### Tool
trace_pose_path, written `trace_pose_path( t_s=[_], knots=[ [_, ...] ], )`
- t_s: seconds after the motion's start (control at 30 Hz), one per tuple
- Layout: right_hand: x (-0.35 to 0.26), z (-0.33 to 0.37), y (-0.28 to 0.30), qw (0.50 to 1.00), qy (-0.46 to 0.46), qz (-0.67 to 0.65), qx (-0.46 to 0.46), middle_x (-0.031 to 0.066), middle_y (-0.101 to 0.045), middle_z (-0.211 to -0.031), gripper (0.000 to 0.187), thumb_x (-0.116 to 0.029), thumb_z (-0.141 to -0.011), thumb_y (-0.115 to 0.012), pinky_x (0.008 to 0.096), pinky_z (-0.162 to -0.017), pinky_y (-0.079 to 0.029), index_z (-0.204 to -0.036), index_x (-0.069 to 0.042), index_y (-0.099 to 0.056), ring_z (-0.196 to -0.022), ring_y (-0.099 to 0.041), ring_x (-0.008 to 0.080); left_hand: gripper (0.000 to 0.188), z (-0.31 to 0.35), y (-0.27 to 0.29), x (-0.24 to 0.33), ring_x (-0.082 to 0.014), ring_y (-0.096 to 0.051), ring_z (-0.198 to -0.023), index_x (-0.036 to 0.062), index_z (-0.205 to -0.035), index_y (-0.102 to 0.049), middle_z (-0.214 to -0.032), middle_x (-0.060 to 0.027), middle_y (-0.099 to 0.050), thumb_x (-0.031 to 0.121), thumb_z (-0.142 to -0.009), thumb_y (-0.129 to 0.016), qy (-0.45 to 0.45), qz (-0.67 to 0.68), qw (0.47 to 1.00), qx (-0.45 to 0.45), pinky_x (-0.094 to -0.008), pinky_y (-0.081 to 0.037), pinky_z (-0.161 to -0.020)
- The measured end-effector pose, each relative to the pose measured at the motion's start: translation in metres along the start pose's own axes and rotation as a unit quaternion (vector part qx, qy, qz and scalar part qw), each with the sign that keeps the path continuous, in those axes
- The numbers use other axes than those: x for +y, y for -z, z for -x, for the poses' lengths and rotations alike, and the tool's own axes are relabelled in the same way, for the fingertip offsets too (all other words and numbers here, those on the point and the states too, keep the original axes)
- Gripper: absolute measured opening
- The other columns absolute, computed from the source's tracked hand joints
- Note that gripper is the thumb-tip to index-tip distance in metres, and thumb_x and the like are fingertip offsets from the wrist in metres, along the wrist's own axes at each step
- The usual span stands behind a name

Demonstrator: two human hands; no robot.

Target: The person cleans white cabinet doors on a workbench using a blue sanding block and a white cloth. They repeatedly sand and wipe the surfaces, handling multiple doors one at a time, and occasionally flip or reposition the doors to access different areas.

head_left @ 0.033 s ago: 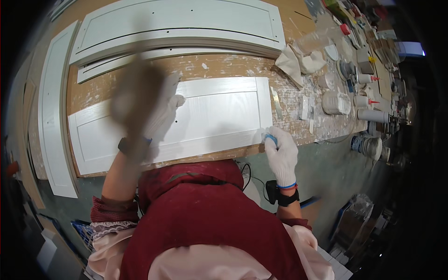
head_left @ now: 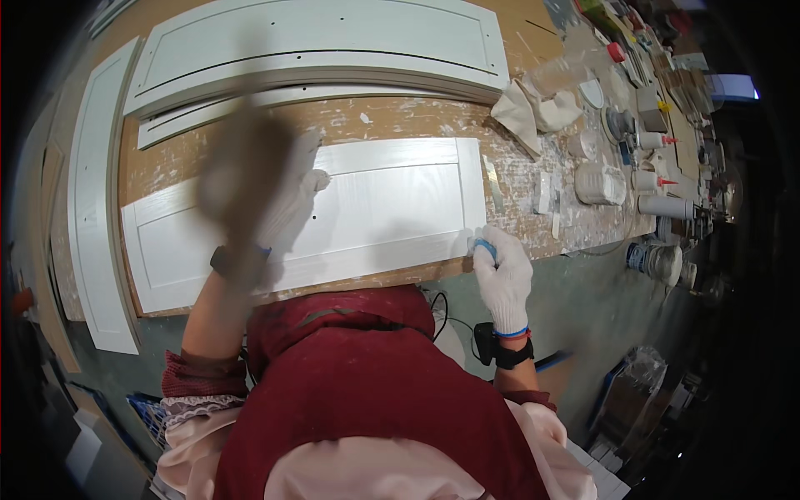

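A white framed panel (head_left: 392, 200) with a small dark hole lies on the workbench in front of me. My left hand (head_left: 287, 204), in a white knit glove, rests on its left half with the visible fingers stretched out. A blurred brown shape (head_left: 246, 167) close to the camera hides part of that hand. My right hand (head_left: 504, 271), gloved too, is at the panel's near right corner. Its thumb and fingers pinch a small blue piece (head_left: 485, 247), whose kind I cannot make out, right beside the panel's edge.
Stacked white panels (head_left: 317, 42) lie at the back, another panel (head_left: 100, 200) stretches along the left. A cloth (head_left: 533, 112), a clear bottle with a red cap (head_left: 616, 52), a white tub (head_left: 600, 183) and red-tipped glue bottles (head_left: 654, 140) crowd the right of the paint-stained bench (head_left: 517, 179).
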State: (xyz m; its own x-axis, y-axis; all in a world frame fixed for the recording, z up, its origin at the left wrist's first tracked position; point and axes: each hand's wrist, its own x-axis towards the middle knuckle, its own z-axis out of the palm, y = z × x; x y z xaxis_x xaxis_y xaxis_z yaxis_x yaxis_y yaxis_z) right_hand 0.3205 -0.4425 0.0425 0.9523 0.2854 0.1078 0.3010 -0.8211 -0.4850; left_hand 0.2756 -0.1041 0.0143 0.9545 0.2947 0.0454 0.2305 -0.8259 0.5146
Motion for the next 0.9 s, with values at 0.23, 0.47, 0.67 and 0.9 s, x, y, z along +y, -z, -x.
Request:
trace_pose_path(
  t_s=[0.23, 0.47, 0.67, 0.9],
  knots=[
    [-0.005, 0.008, 0.006, 0.998, -0.03, 0.004, -0.059, 0.0165, -0.067, -0.101, 0.025, -0.015, -0.085, -0.067, 0.0396, -0.082, -0.052, -0.11, -0.01, -0.068, -0.092, -0.066, 0.0337, 0.055, -0.001, -0.005, -0.003, -0.034, -0.053, -0.114, 0.015, -0.13, -0.058, -0.12, -0.0133, -0.06, 0.029, -0.079, -0.074, 0.025, 0.013, 0.999, -0.017, -0.0432, -0.043, -0.098],
    [-0.006, -0.031, 0.003, 0.998, -0.019, -0.043, -0.032, 0.0167, -0.067, -0.1, 0.026, -0.017, -0.085, -0.065, 0.0389, -0.084, -0.051, -0.109, -0.007, -0.068, -0.092, -0.066, 0.0334, 0.053, -0.001, -0.006, -0.001, -0.0342, -0.054, -0.113, 0.015, -0.127, -0.06, -0.117, -0.0137, -0.06, 0.029, -0.078, -0.074, 0.025, 0.035, 0.999, 0.009, -0.0432, -0.044, -0.097],
    [-0.011, -0.086, -0.021, 0.999, 0.037, -0.031, 0.018, 0.0186, -0.067, -0.1, 0.029, -0.017, -0.086, -0.065, 0.039, -0.084, -0.051, -0.111, -0.003, -0.067, -0.092, -0.065, 0.0339, 0.054, -0.003, 0.001, 0.002, -0.0344, -0.054, -0.113, 0.0149, -0.127, -0.06, -0.116, -0.0135, -0.06, 0.029, -0.077, -0.074, 0.019, 0.039, 0.999, -0.018, -0.0439, -0.043, -0.097],
    [-0.017, -0.097, -0.032, 0.997, 0.053, -0.057, 0.018, 0.0189, -0.066, -0.098, 0.028, -0.016, -0.086, -0.064, 0.0409, -0.081, -0.051, -0.11, -0.002, -0.067, -0.088, -0.065, 0.0337, 0.056, -0.002, -0.002, -0.002, -0.035, -0.053, -0.113, 0.0146, -0.129, -0.059, -0.118, -0.0141, -0.06, 0.029, -0.077, -0.075, 0.017, 0.03, 0.999, -0.014, -0.0448, -0.043, -0.098]
  ],
)
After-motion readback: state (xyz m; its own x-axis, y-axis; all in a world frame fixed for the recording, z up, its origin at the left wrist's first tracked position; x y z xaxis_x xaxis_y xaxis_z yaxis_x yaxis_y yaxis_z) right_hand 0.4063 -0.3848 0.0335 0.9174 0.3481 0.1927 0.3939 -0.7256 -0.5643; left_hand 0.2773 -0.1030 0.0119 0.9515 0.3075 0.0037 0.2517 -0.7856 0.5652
